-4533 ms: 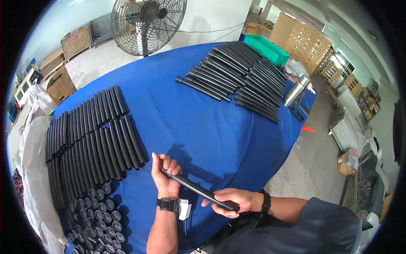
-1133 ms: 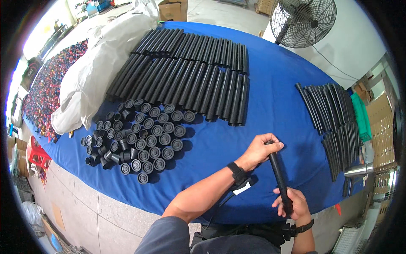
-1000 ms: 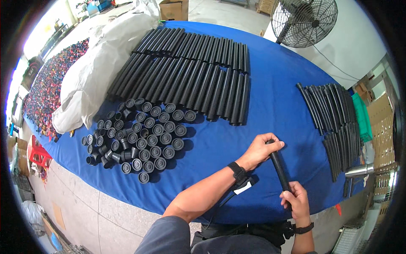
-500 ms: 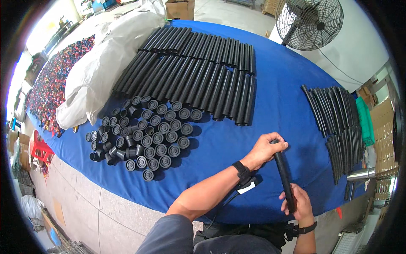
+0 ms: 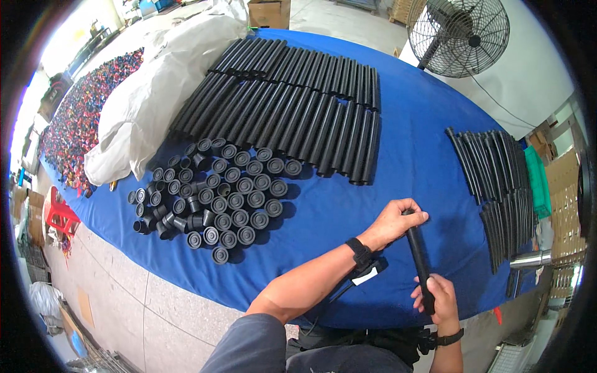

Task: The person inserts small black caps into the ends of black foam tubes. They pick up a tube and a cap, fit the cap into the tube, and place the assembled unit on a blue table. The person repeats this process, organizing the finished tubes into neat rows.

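A black tube [image 5: 418,253] slants over the near right part of the blue-covered table, held at both ends. My left hand [image 5: 393,222] pinches its far end between thumb and fingers; whether a cap sits under them is hidden. Around the near end, my right hand [image 5: 443,297] has its fingers wrapped. To the left lies a loose group of black ribbed round caps [image 5: 239,200], many with their ringed faces up, some tipped on their sides. Beyond them, black tubes [image 5: 292,102] lie side by side in two rows.
More black tubes [image 5: 494,168] are stacked at the right edge beside a green bin [image 5: 537,183]. A white sack [image 5: 146,105] and a heap of small multicoloured pieces [image 5: 81,118] cover the far left. A black fan [image 5: 460,37] stands behind the table; a red stool [image 5: 59,214] is at left.
My right fingers close a little further around the tube's near end. Both hands and the tube stay in nearly the same place, while the whole view shifts slightly.
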A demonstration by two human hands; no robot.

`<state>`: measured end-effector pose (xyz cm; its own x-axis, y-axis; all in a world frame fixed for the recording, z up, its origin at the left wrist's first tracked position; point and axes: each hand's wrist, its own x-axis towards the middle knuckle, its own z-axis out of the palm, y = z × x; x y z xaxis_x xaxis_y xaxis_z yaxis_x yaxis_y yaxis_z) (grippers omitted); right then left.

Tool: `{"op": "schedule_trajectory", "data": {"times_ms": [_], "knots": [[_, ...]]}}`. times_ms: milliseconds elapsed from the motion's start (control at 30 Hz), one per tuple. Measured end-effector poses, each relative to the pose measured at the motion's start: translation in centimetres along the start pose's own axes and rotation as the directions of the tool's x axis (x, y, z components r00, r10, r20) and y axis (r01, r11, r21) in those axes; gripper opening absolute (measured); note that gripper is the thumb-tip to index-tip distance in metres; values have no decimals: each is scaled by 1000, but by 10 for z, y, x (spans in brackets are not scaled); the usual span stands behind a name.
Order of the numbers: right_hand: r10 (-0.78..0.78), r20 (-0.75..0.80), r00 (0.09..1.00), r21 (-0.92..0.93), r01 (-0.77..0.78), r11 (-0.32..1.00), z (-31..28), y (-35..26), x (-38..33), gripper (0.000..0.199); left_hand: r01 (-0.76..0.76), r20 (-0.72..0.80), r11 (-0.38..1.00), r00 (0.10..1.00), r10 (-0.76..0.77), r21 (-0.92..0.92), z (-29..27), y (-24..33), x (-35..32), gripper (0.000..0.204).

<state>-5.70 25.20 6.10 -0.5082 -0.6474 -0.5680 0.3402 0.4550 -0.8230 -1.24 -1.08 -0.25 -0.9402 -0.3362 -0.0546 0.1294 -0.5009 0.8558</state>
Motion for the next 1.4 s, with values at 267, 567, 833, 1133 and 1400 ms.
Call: {"op": "schedule_trajectory", "data": {"times_ms": [267,567,833,1133,1400], "knots": [[30,122,992,172,-51,984,16,-21,-7,37,3,16,994,1000,-1,-114,-4,5,-4,21],[-97,61,993,-26,99,995,3,1,1,50,-25,-22,998,999,24,-52,-1,0,0,23],[-251,5,968,-408,231,883,-9,18,9,51,11,1,1000,1000,-11,3,-5,2,-3,22],[9,162,987,-117,10,993,-7,-20,6,36,70,-51,994,997,-66,88,7,13,-6,19],[165,262,951,-186,-119,975,-31,-39,6,44,40,-61,998,997,-43,-57,12,-2,0,12]]}}
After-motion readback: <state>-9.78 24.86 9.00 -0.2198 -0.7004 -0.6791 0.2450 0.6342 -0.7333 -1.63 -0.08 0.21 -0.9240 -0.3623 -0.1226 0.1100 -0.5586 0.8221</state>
